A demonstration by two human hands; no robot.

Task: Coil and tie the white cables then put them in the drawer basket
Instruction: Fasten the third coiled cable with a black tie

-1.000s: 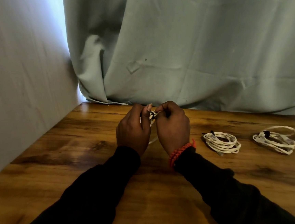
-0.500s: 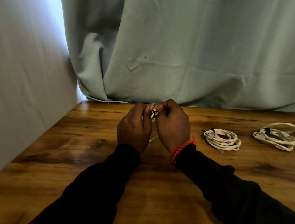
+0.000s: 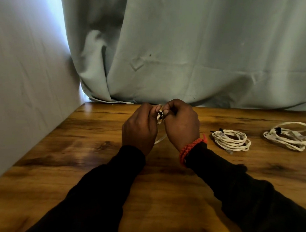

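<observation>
Cable (image 3: pixel 159 118) is sitting bunched between our two hands above the table (image 3: pixel 92 166), a black tie (image 3: pixel 160 114) around it. We are pinching it with the left hand (image 3: pixel 139 128) and right hand (image 3: pixel 182 125); we are judging the tie needs cinching snugly. Two coils (image 3: pixel 231 139) are lying to the right hand's right.

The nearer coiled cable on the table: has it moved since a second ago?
No. The nearer coiled cable lies where it did, between the right hand and the farther coil.
</observation>
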